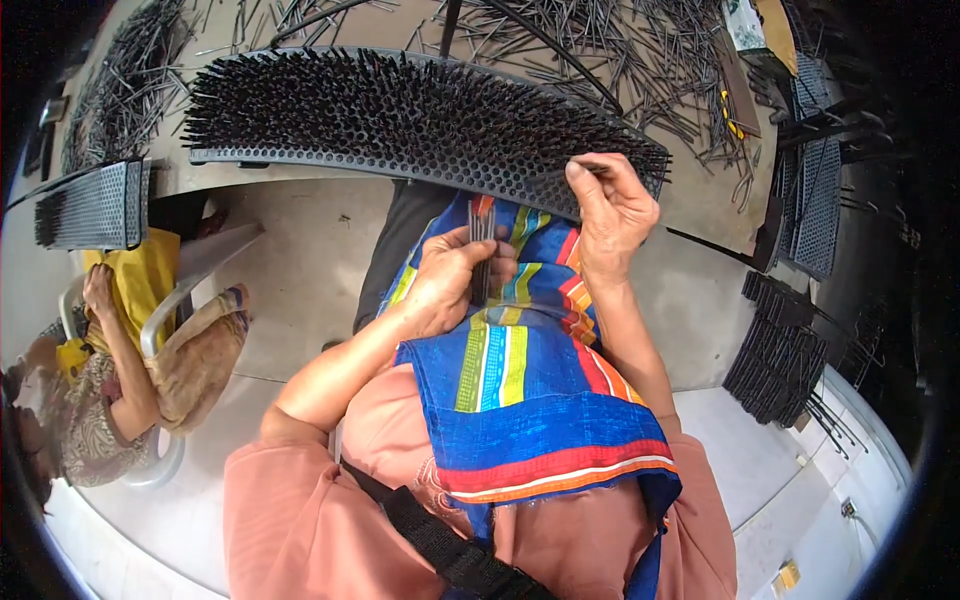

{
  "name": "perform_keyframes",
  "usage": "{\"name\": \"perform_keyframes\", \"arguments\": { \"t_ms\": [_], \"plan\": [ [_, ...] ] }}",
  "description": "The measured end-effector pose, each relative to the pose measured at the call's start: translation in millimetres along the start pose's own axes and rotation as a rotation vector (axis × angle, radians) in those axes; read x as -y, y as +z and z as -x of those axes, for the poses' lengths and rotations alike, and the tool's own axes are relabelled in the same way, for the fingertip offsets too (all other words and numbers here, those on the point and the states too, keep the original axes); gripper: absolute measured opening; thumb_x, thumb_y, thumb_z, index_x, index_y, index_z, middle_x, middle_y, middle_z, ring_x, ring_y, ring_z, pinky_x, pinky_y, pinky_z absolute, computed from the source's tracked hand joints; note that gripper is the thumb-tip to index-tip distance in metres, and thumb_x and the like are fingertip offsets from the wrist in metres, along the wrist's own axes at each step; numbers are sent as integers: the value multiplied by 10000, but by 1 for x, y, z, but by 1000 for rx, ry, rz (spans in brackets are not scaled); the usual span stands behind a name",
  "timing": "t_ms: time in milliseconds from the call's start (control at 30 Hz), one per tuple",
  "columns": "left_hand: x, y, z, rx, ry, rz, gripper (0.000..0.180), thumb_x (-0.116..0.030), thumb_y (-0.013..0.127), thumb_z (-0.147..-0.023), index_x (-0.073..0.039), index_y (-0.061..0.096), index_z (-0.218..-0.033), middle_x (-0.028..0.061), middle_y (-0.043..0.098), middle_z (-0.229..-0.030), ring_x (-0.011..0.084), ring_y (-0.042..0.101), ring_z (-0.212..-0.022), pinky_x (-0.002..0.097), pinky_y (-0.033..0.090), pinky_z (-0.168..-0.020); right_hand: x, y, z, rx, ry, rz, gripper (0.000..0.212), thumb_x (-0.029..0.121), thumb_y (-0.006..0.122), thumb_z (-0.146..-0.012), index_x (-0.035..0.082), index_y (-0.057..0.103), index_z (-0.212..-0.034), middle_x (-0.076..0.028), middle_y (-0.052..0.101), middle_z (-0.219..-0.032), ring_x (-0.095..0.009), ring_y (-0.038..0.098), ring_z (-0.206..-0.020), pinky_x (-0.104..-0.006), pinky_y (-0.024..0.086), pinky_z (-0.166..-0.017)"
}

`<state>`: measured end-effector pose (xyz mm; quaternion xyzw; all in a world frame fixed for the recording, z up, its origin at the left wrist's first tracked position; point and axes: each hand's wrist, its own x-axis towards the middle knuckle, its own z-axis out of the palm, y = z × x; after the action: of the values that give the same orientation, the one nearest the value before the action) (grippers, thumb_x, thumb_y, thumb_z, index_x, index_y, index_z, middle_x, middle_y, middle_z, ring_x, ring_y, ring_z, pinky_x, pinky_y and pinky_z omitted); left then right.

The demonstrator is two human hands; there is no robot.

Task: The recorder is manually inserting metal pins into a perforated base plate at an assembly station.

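A long, curved grey board (420,178) full of round holes lies at the table's near edge, with short black rods (370,110) standing densely in most of it. My left hand (450,270) is closed around an upright bundle of thin dark rods (482,235) above my lap. At the board's right end my right hand (612,205) makes a pinch, its fingertips over the bare holes along the near edge. What sits between that thumb and forefinger is too small to make out.
Loose dark rods (640,60) are strewn across the table (715,215). Another holed board (95,210) stands at the left, near a seated person (110,400). More boards (815,190) and a stack of black rods (775,345) are at the right. A striped blue apron (540,430) covers my lap.
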<state>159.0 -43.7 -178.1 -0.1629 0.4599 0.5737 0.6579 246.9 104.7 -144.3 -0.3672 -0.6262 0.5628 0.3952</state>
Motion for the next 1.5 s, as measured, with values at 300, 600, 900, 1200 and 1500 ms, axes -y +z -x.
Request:
{"name": "perform_keyframes", "arguments": {
  "t_ms": [300, 600, 900, 1200, 1500],
  "plan": [
    [7, -1, 7, 107, 20, -114, 176, 50, 541, -864, 42, 587, -1034, 149, 678, -884, 197, 677, -721, 293, 578, -649, -16, 0, -4, 42, -241, 254, 100, -62, 725, -760, -13, 698, -843, -10, 611, -795, -33, 475, -628, -183, 365, -536],
    [-6, 14, -6, 100, 118, 52, 104, 57, 557, -849, 27, 594, -941, 142, 677, -845, 177, 666, -684, 270, 558, -595, -12, 8, -5, 34, -236, 345, 94, -53, 728, -746, -15, 696, -825, -16, 592, -731, -46, 467, -574, -204, 353, -496],
    [-5, 18, -5, 184, 159, 100, 117, 41, 579, -857, 29, 611, -970, 137, 685, -859, 188, 682, -709, 284, 575, -628, 4, -6, 9, 450, 619, 12, 73, 20, 721, -785, -21, 672, -820, -31, 620, -660, -66, 539, -546, -202, 411, -485],
    [-6, 23, -4, 8, 62, 82, 171, 29, 515, -887, 42, 604, -1032, 161, 674, -918, 215, 694, -738, 292, 585, -644, -11, -19, 11, 81, 300, -100, 49, 16, 702, -806, 15, 690, -854, 33, 580, -647, -3, 387, -469, -171, 255, -424],
    [0, 27, -6, 70, 86, -57, 187, 42, 508, -894, 48, 582, -1066, 181, 680, -957, 242, 700, -788, 335, 597, -673, -11, -19, 4, -7, -349, 304, 128, -65, 743, -740, -9, 701, -847, -49, 635, -812, -69, 531, -659, -191, 401, -552]
  ]
}}
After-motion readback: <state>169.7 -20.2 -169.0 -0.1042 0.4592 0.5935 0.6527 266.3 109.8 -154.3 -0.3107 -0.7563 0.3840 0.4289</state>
